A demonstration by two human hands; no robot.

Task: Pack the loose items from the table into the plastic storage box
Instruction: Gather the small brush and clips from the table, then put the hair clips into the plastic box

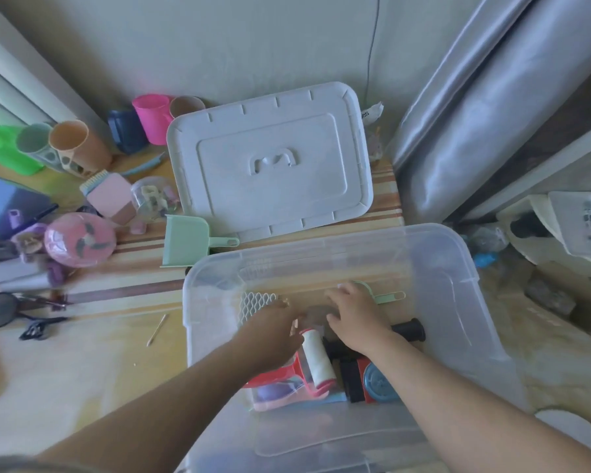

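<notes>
Hands are both down inside the box point(458, 254) now, working close together over its floor: the left hand point(273, 322) has its fingers curled by a white mesh piece point(256, 302), the right hand point(352, 315) is spread low over something blurred between them, and whether either is actually gripping I cannot tell, the motion smears it. My read is they are nudging pieces flat to leave room. Just under the left wrist lies a white roller point(318, 356) on a red holder point(284, 373), beside it a black handle point(406, 331) and a blue disc point(377, 382), all pushed to the near end, likely so the far end stays free. A green scoop point(382, 295) rests past the right hand's fingers. Outward, the lid point(270, 158) is parked flat behind the box, out of the way for loading. On the table point(82, 353) to the left plenty waits: a green dustpan point(185, 240), a pink disc point(79, 238), a pink brush point(108, 196), cups point(79, 145) at the back, a cotton bud point(157, 331) near the box wall. Packing looks about midway
</notes>
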